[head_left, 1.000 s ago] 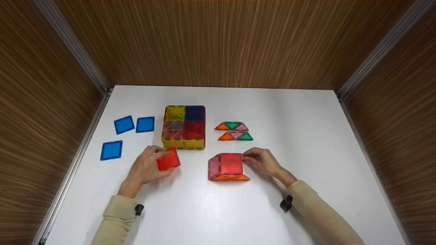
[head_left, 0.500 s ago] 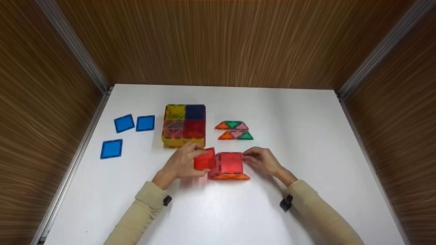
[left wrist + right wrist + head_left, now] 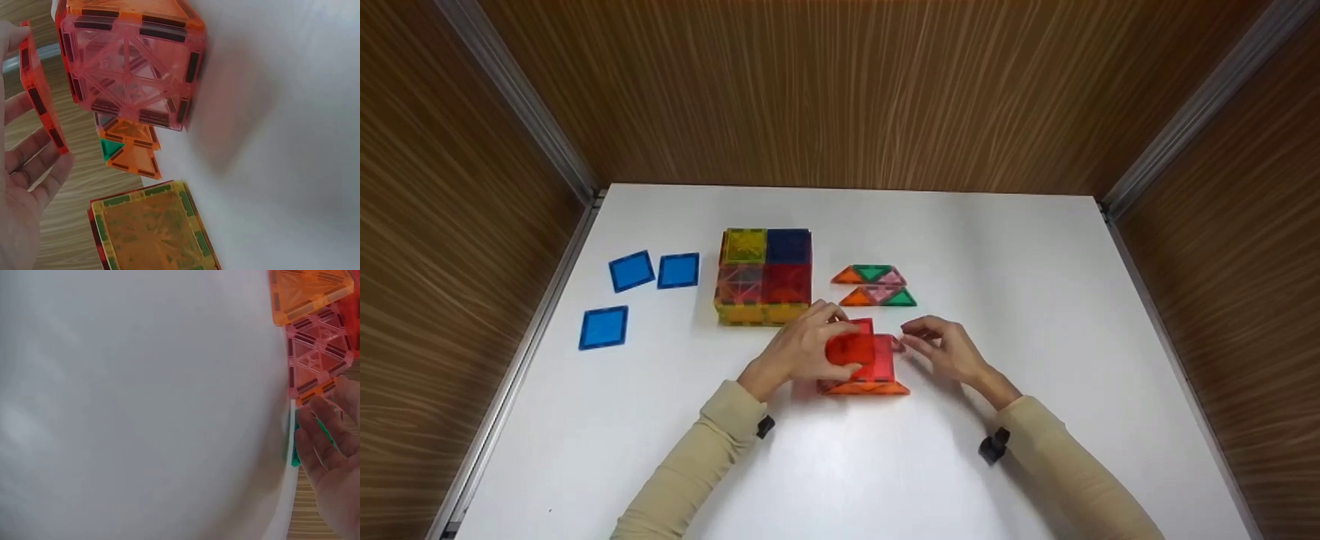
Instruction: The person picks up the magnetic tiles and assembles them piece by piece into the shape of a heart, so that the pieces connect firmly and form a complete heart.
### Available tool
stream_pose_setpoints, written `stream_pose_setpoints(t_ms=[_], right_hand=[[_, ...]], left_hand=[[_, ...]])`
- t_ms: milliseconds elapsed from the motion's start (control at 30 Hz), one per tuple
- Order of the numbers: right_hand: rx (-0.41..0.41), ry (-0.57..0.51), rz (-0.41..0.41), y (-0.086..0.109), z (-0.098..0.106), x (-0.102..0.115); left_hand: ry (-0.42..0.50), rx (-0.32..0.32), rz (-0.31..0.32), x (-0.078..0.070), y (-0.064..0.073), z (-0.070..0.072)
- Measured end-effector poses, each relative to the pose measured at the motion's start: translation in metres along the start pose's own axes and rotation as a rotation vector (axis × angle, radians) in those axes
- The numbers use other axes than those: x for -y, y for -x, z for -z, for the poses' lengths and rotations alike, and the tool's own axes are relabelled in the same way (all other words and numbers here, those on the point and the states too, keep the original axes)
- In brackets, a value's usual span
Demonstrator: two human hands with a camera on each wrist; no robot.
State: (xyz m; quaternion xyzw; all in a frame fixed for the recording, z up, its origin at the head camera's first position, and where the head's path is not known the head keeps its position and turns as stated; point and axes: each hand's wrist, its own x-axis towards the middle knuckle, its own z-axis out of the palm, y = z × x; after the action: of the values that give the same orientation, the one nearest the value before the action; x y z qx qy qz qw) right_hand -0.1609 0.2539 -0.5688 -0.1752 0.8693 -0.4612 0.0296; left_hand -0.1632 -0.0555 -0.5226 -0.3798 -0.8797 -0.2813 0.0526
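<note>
A red square magnetic tile [image 3: 849, 349] is pinched by my left hand [image 3: 802, 351], between thumb and fingers, over the small tile block. In the left wrist view the held tile [image 3: 40, 93] stands edge-on, apart from the block. That block has a red top [image 3: 883, 366], an orange triangle front [image 3: 864, 388] and pink sides, one pink side [image 3: 132, 67] plain in the left wrist view. My right hand [image 3: 949, 352] is at the block's back right corner, fingers fairly straight, tips right at a small pink triangle tile [image 3: 896, 343].
Behind to the left stands a larger tile box [image 3: 765, 313] with yellow, blue, pink and red squares on top. Several flat triangle tiles [image 3: 872, 274] lie in two rows behind the block. Blue square tiles [image 3: 604, 327] lie at the left of the white table [image 3: 1035, 300].
My left hand has carried the red tile rightward from beside the tile box to over the small block. My right hand has barely moved, shifting slightly right.
</note>
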Motion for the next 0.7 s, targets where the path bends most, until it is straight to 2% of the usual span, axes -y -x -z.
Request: stream_pose_setpoints(t_ms=[167, 433, 567, 700], right_hand=[[-0.012, -0.016, 0.077, 0.000, 0.013, 0.014], [0.095, 0.084, 0.197, 0.002, 0.017, 0.041], [0.152, 0.134, 0.168, 0.002, 0.012, 0.047], [0.164, 0.157, 0.127, 0.002, 0.007, 0.049]], left_hand=[[-0.008, 0.006, -0.013, -0.004, -0.007, -0.004], [-0.019, -0.013, -0.064, -0.011, -0.014, -0.008], [-0.030, -0.022, -0.090, -0.013, -0.015, -0.009], [-0.020, -0.018, -0.102, -0.014, -0.016, -0.010]])
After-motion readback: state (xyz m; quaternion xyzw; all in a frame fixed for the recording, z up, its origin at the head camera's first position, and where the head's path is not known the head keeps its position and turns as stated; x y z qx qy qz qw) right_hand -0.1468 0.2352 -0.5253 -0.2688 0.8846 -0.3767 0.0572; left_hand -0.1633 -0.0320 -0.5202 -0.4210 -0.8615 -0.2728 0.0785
